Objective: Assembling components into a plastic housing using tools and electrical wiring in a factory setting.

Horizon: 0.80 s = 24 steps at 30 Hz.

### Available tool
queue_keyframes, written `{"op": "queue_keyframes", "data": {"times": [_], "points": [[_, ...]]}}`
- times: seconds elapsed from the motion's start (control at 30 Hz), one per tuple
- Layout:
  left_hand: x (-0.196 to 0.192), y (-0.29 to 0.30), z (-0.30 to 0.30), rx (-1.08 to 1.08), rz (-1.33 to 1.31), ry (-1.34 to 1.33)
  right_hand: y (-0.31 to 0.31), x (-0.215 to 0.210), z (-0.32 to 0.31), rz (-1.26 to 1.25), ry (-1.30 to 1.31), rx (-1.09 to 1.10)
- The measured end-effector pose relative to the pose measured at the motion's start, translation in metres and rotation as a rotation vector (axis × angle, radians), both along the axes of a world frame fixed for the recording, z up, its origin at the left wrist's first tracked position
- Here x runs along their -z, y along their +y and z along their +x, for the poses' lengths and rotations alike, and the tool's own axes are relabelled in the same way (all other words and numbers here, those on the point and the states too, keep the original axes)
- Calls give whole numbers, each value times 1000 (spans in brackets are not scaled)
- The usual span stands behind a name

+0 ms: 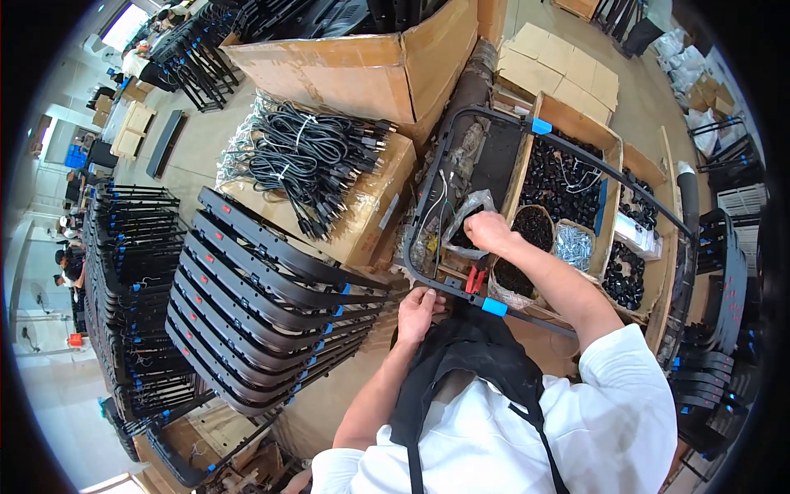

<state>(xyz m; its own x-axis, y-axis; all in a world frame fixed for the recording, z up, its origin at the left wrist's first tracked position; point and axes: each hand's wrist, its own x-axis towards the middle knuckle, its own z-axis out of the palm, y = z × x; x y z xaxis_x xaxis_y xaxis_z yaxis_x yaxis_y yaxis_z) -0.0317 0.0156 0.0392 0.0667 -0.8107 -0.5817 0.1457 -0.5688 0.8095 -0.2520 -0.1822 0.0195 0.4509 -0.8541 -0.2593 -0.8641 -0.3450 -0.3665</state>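
A black U-shaped frame (434, 177) with blue pieces on its bars lies across the workbench in front of me. My left hand (418, 314) is at its near left corner, fingers curled and pinched together; what they hold, if anything, is hidden. My right hand (487, 230) reaches inside the frame, into a clear plastic bag (477, 202) with dark contents. Its fingers are bent closed, and their tips are hidden in the bag. A thin white wire (445, 191) hangs loose by the frame's left side. Red-handled pliers (475, 278) lie close to the near bar.
Bins of small black parts (568, 177) and a bag of silver screws (573, 245) stand to the right. On the left are stacked black frames (247, 300) and bundled black cables (309, 156) on a cardboard box (387, 185). A large carton (329, 74) stands behind.
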Motion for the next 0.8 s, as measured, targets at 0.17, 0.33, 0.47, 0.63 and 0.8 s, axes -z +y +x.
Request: {"op": "queue_keyframes", "data": {"times": [0.17, 0.33, 0.47, 0.63, 0.8], "points": [[0, -1, 2, 17, 32, 70, 3, 58, 22, -39, 84, -37], [12, -3, 3, 33, 9, 116, 2, 94, 21, -145, 178, -132], [18, -1, 9, 31, 19, 114, -3, 75, 27, -6, 272, -155], [18, -2, 9, 48, 8, 140, -4, 50, 9, 54, 3, -14], [14, -4, 11, 94, -7, 127, -11, 25, -4, 249, -173, 166]]}}
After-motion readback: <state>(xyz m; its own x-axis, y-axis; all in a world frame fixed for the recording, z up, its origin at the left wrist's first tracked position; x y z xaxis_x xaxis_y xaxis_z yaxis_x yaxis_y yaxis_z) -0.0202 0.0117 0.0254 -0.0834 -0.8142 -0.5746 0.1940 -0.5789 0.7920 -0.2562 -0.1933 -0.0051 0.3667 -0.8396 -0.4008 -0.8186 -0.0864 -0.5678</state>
